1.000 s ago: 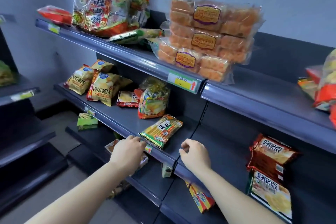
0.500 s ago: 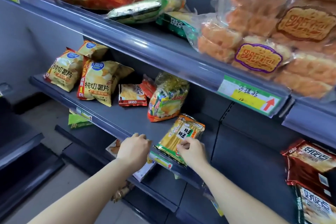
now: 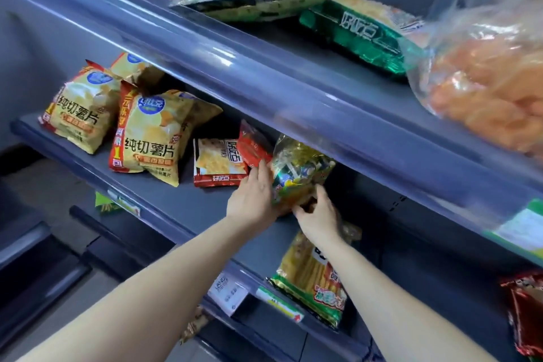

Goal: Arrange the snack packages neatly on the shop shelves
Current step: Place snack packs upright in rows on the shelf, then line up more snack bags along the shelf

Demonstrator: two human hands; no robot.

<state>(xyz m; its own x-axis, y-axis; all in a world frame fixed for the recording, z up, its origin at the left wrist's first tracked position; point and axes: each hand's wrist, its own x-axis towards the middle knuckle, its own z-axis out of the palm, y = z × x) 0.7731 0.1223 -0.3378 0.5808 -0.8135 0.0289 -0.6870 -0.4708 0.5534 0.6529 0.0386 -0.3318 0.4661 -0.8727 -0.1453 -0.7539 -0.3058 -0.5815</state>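
After both left the shelf edge (image 3: 79, 170), the left hand (image 3: 252, 197) presses the snack bag (image 3: 299, 169) flat-fingered, right hand (image 3: 318, 214) pinching it.

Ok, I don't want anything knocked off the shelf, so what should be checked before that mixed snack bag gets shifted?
1. Both hands on the snack bag: ok; the left hand lies flat against its left side, the right hand grips its lower right corner.
2. Room on its left: not ok; a red pack sits tight beside the left hand.
3. Stick pack below the right forearm: not ok; it juts over the middle shelf front edge.
4. Bag top clear of the upper shelf rail: cannot tell; the rail hides it.
5. Bag sealed: cannot tell.
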